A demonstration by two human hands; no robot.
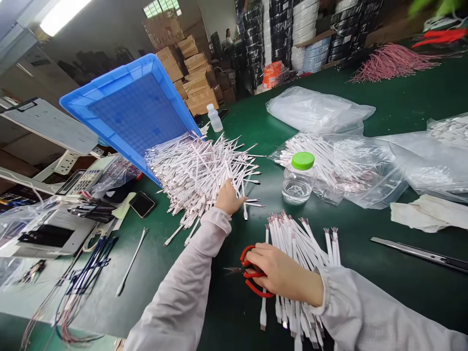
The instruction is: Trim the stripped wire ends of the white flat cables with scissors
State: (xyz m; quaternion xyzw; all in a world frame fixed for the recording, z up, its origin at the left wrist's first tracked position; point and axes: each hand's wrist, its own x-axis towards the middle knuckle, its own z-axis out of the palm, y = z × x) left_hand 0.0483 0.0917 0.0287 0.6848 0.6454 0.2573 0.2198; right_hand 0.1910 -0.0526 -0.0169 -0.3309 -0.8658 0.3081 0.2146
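Note:
My left hand [229,197] reaches into the right side of a big heap of short white cables [190,170] that spills from a tipped blue tray [135,112]. Its fingertips are partly hidden among the cables. Red-handled scissors [252,275] are in my right hand [276,273], their blades pointing left above the green table. Under and beside that hand lies a smaller bundle of white cables [288,239] with stripped, reddish wire ends at the far end and plugs toward me. One single white cable [132,261] lies apart at the left.
A green-lidded jar [298,180] of clear liquid stands right of the heap, near plastic bags of cables [340,161]. A utility knife [420,252] and white cloth [431,213] lie at right. A phone [142,204] lies left, and a small bottle [214,118] stands behind the heap.

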